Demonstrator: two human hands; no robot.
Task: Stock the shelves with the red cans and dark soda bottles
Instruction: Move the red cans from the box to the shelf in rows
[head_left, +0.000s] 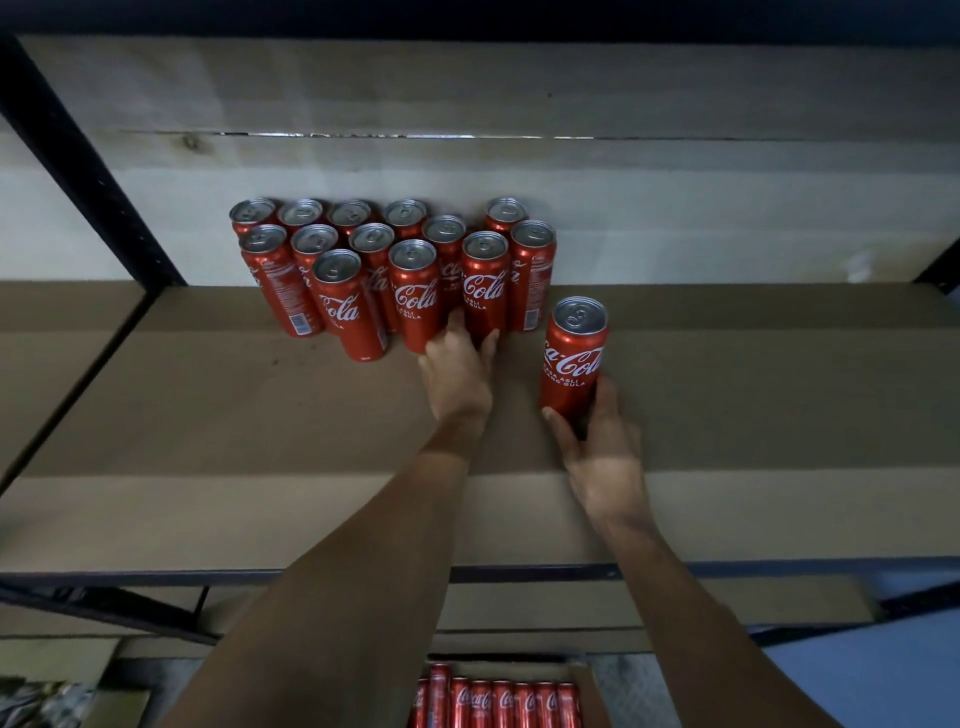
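Fingers (607, 397) of the right hand (605, 457) wrap the base of an upright Coca-Cola can (571, 353) on the shelf (234, 415). The stocked cans (415, 293) stand farther in and to its left, where the left hand (460, 379) touches the front row with its fingers extended.

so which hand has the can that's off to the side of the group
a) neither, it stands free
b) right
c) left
b: the right hand grips the lone can, while the left hand touches the front of the grouped cans.
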